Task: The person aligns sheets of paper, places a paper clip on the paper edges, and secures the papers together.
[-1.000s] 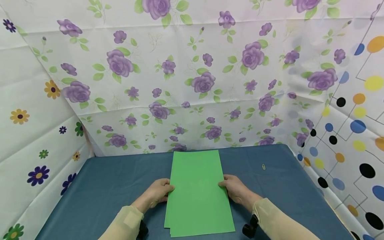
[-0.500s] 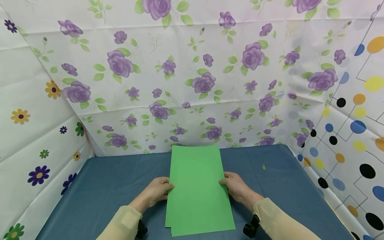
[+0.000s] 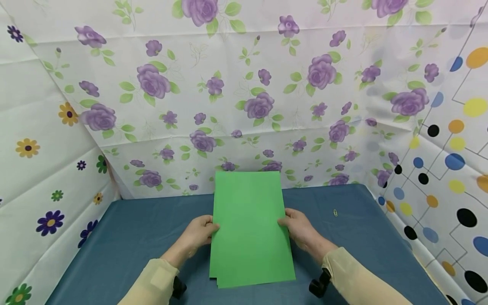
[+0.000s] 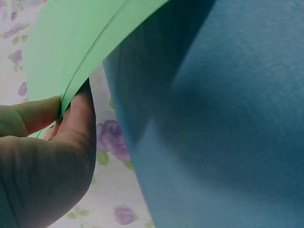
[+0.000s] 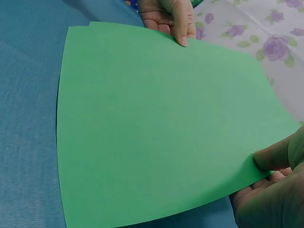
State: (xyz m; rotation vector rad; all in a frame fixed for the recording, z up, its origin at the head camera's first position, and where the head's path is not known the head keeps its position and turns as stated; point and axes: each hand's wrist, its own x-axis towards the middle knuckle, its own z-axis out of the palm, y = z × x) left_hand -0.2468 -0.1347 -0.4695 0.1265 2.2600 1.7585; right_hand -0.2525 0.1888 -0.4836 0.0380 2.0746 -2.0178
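Observation:
Sheets of green paper (image 3: 249,228), at least two and slightly out of line at the lower left corner, are held up over the table between both hands. My left hand (image 3: 197,235) pinches their left edge, thumb on top and fingers underneath. On the opposite edge my right hand (image 3: 303,231) pinches the sheets the same way. A thin line between two overlapping edges of the green sheets (image 4: 71,57) shows in the left wrist view. From the right wrist the sheets (image 5: 156,118) look gently bowed, with the left hand (image 5: 168,19) at the far edge.
A small yellowish paper clip (image 3: 335,212) lies on the blue cloth-covered table (image 3: 152,228), to the right of the sheets. Behind the table hangs a white curtain with purple flowers (image 3: 236,106). Patterned sheets also hang at the left and right sides.
Both hands have raised the green sheets and tilted them up, so the top edge now stands higher against the flowered curtain. The grip on both edges looks the same. The paper clip has not moved.

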